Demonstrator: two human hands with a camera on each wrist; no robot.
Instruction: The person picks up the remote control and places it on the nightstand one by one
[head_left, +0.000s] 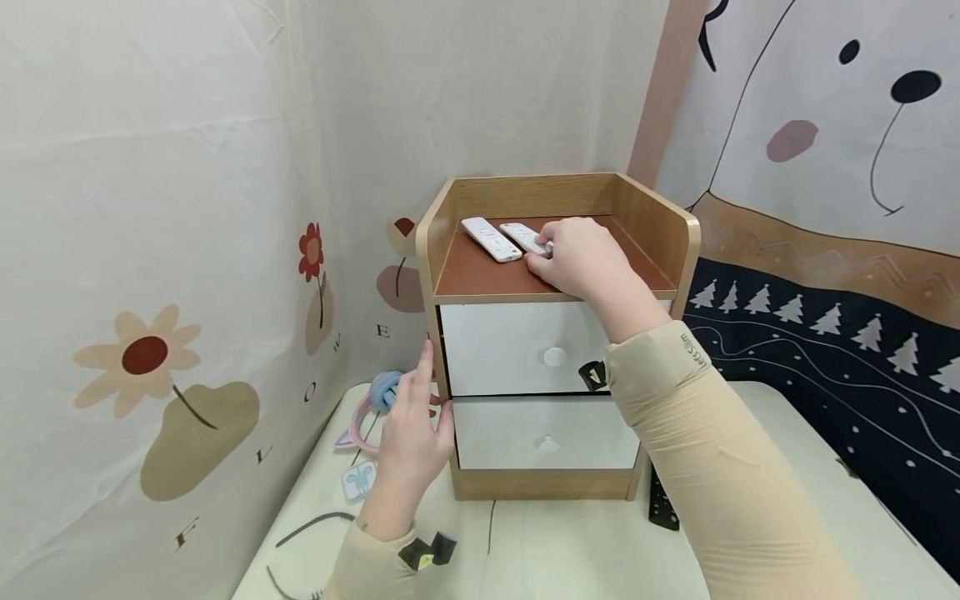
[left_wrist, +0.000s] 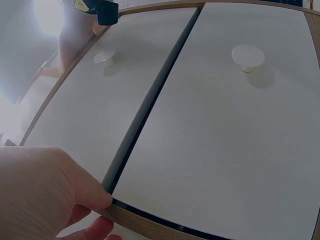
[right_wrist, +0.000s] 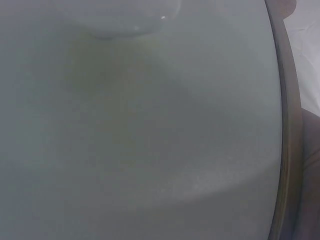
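Note:
A small wooden cabinet (head_left: 543, 483) with two white drawers stands upright, its top tray lined in brown. My right hand (head_left: 581, 254) reaches over the tray's front and pinches the near end of a white remote control (head_left: 522, 236). Left of it on the tray lies another white remote control (head_left: 491, 240), roughly parallel. My left hand (head_left: 414, 429) is at the cabinet's left side with fingers extended; its thumb (left_wrist: 95, 192) touches the front edge by the gap between the drawers. In the right wrist view only a drawer front (right_wrist: 165, 125) and the cabinet edge show, without the hand.
Round white knobs (head_left: 554, 357) stick out from the drawers. Left of the cabinet lie a pink cat-ear headband (head_left: 362, 429), a blue knotted item (head_left: 385, 390) and a small blue-white square (head_left: 358, 482). A black remote (head_left: 663, 507) lies at its right. Printed fabric hangs behind.

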